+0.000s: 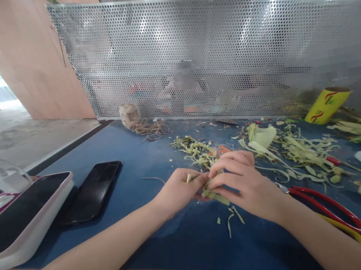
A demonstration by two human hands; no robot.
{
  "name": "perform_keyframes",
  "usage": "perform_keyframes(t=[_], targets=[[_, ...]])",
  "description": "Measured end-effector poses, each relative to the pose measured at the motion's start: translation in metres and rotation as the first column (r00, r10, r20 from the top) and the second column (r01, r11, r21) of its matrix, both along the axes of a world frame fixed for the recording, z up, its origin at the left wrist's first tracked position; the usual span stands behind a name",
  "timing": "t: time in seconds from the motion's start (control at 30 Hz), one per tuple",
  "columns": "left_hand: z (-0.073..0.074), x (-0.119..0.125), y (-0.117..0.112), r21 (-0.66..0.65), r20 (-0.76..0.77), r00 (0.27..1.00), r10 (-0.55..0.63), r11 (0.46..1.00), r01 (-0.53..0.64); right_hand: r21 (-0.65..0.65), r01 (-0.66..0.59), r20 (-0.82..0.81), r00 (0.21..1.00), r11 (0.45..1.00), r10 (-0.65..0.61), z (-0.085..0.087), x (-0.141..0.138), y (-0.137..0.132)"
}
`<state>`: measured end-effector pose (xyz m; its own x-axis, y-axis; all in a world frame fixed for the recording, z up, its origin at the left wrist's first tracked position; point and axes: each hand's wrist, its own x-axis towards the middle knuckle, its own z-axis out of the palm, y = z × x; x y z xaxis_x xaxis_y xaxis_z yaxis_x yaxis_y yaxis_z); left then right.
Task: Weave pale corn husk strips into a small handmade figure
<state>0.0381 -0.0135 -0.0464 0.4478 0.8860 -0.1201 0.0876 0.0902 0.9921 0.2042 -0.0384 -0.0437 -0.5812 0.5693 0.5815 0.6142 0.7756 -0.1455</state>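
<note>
My left hand point(184, 187) is closed, thumb and fingers pinched on a pale green plant stem point(219, 197) with crinkled, ragged bits. A light strip pokes out between its fingers. Curled over the same stem from the other side, my right hand point(240, 178) has its fingertips touching my left hand and partly hides the stem. Just beyond both hands, a row of crinkled green plant pieces point(195, 148) lies on the blue table point(171, 243). A few thin green strips point(232, 219) lie below my hands.
Red-handled scissors point(329, 206) lie beside my right forearm, with a yellow handle point(347, 229) below. Peeled leaves and strips point(305, 150) cover the right side near a yellow roll point(327, 105). Phones point(94, 189) lie left; twine point(153, 128) is at the back, before a perforated metal screen point(155, 32).
</note>
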Motion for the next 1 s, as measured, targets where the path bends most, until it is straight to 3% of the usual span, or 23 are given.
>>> perform_keyframes(t=[0.23,0.5,0.67,0.83,1.0], targets=[[-0.003,0.002,-0.001,-0.006,-0.002,1.0,0.006,1.0,-0.006,-0.038,0.015,-0.006,1.0,0.999,-0.015,-0.001,0.0,0.005],[-0.006,-0.006,0.004,0.206,-0.14,0.989,-0.048,0.976,0.076,0.005,0.025,0.07,0.997,1.0,-0.025,0.001,0.004,0.005],[-0.006,-0.008,0.006,0.307,-0.216,0.976,-0.043,0.945,0.11,0.061,0.116,0.147,0.981,0.991,-0.124,-0.001,0.002,0.002],[-0.008,-0.006,0.008,0.326,-0.259,0.966,-0.012,0.94,0.099,0.117,0.168,0.236,0.953,0.979,-0.192,-0.002,0.002,0.0],[-0.007,-0.003,0.007,0.337,-0.273,0.962,0.008,0.938,0.088,0.083,0.13,0.247,0.958,0.988,-0.147,-0.006,0.0,0.0]])
